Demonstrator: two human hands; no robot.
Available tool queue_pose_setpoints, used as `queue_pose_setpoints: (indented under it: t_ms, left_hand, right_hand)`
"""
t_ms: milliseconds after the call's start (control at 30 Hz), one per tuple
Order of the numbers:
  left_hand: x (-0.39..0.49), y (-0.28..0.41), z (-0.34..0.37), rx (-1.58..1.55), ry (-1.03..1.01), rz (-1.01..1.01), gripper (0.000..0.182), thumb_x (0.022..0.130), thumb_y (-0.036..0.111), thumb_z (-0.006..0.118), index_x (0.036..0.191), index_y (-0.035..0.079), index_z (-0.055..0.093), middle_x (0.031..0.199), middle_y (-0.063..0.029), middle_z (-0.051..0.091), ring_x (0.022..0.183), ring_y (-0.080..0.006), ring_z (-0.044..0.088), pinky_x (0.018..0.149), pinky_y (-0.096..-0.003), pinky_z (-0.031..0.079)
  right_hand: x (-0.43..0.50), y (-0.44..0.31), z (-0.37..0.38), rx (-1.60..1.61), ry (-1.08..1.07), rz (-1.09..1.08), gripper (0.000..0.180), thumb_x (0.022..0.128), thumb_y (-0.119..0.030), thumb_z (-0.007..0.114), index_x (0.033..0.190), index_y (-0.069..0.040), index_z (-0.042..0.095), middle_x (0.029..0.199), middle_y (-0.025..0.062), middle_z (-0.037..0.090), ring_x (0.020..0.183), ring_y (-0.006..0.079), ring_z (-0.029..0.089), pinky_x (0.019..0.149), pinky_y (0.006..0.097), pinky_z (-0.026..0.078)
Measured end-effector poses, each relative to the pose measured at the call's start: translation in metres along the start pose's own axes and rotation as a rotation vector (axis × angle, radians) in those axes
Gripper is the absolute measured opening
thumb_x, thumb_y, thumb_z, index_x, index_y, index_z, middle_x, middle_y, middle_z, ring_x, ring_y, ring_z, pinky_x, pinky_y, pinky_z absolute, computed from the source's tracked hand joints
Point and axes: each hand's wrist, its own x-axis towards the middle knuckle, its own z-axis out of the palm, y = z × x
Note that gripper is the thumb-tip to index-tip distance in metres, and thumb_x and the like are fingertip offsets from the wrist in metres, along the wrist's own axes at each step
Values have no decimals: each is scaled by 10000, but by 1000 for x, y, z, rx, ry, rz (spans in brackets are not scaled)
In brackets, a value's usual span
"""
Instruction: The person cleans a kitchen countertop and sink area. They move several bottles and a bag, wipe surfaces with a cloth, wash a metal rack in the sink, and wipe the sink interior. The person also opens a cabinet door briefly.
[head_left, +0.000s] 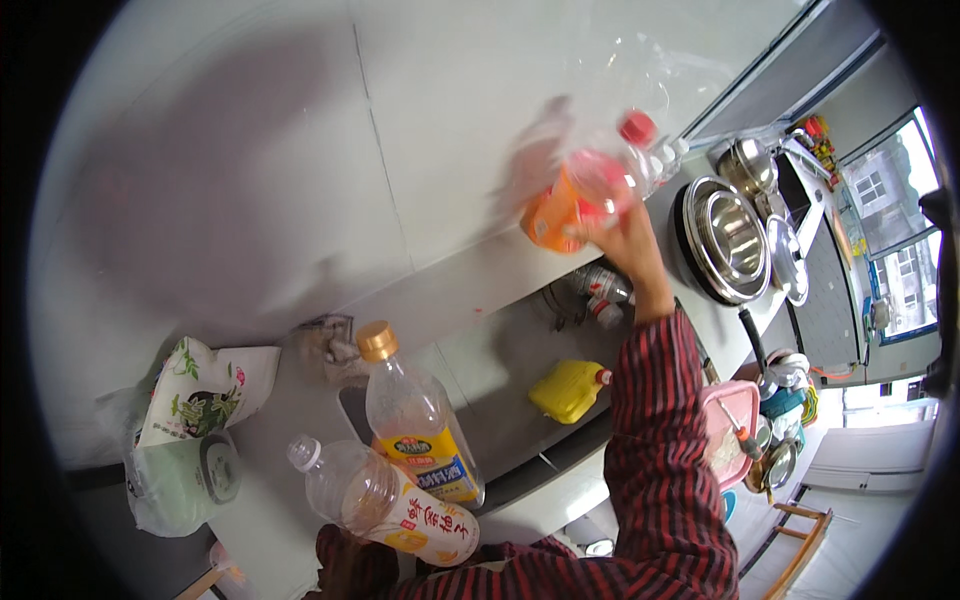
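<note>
My right hand (626, 244) grips a clear plastic bottle with an orange and red label (559, 217) at upper centre; motion blurs it. A red cap (637, 127) shows just above. At lower centre, a clear bottle with a gold cap and yellow-blue label (431, 450) leans beside a clear bottle with a white cap and pale label (427, 525). My left hand (394, 461) is mostly hidden behind these two; skin shows through and between them, and it appears closed around them. Both sleeves are red-and-black striped.
A yellow plastic jug (570, 390) and clear bottles (604, 289) lie in the dark recess. Steel basins (727, 240), a lidded pan (787, 259) and a pink tray (731, 435) stand right. A printed bag (206, 397) is left, a cloth (337, 352) by the wall.
</note>
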Motion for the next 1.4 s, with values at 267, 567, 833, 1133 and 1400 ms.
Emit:
queue_pose_setpoints:
  t_ms: [267,567,833,1133,1400]
  left_hand:
    - [-14,8,-4,12,-25,-2,1418,513,685,896,1567,14,225,1579,-157,337,1455,-278,337,1193,-419,285]
    - [-21,19,-15,17,-61,10,1390,528,684,891,1559,9,248,1563,-154,376,1439,-271,377,1186,-406,311]
    - [7,40,-19,-113,-253,127,1266,591,658,879,1520,-2,327,1473,-139,489,1350,-251,486,1141,-374,382]
    - [-74,7,-31,-76,-367,146,925,740,450,832,1448,-14,460,1371,-86,591,1248,-181,566,1084,-334,423]
    - [-177,-24,-130,-36,-56,203,866,794,458,793,1449,-3,461,1370,-86,588,1258,-181,562,1085,-338,425]
  right_hand:
    - [11,29,28,-5,8,122,724,623,-418,942,1199,-50,704,1221,187,542,1160,326,550,975,427,484]
    - [-12,-31,13,408,-94,324,901,728,-364,896,1424,16,469,1355,178,556,1216,266,590,1015,403,485]
    - [-92,-165,-1,1181,-491,463,1012,584,-597,917,1269,50,547,1438,253,453,1312,344,498,1022,441,496]
    - [-147,-254,77,1404,-696,521,1099,556,-381,980,1430,15,443,1493,202,432,1226,235,564,1026,385,477]
    - [-195,-305,158,1240,-972,479,1148,627,-506,927,1496,6,379,1551,172,394,1355,264,484,1130,410,388]
